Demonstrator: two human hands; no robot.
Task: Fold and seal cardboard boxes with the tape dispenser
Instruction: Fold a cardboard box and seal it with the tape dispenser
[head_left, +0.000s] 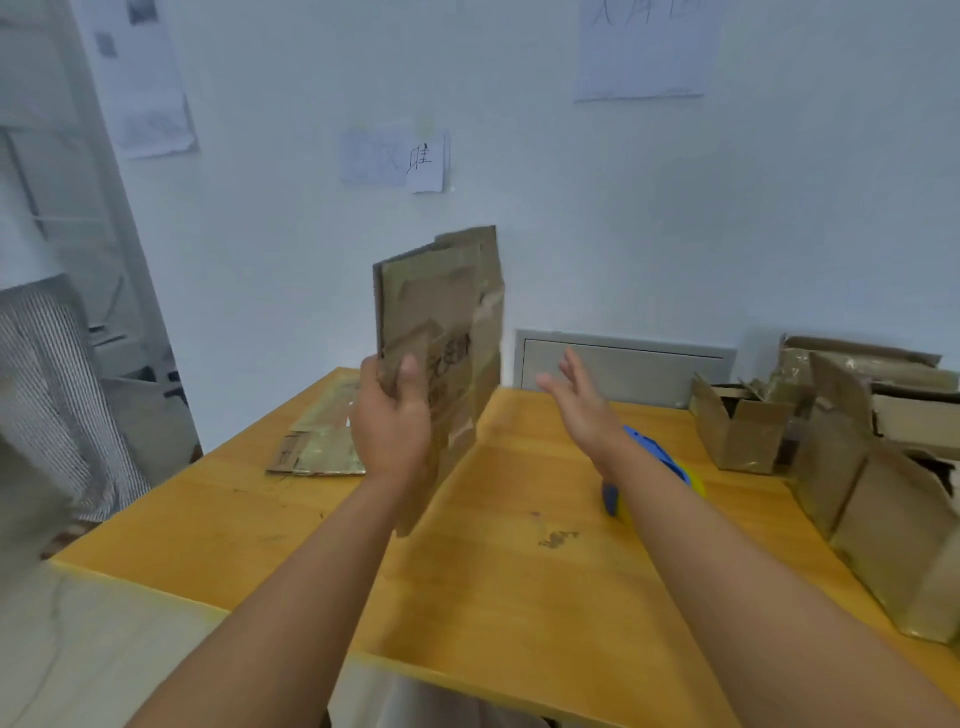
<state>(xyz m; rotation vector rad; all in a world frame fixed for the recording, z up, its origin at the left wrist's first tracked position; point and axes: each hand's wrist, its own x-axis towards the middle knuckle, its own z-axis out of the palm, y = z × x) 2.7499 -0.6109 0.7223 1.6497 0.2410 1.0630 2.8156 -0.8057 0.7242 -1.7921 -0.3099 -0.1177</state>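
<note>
Nearest, the yellow wooden counter (509, 587); above it the left hand (392, 421) grips a flattened brown cardboard box (441, 332) upright; the right hand (582, 400) hovers spread beside it, over a blue tape dispenser (654, 457).

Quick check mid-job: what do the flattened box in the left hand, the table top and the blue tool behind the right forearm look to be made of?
Flattened box: brown cardboard, matte, creased and worn, with shiny patches that look like old tape. Table top: seemingly wood or wood-look laminate, yellow-orange, smooth with a slight sheen, scuffed and stained. Blue tool: probably moulded plastic, glossy blue with a yellow part; mostly hidden by the forearm, so uncertain.
</note>
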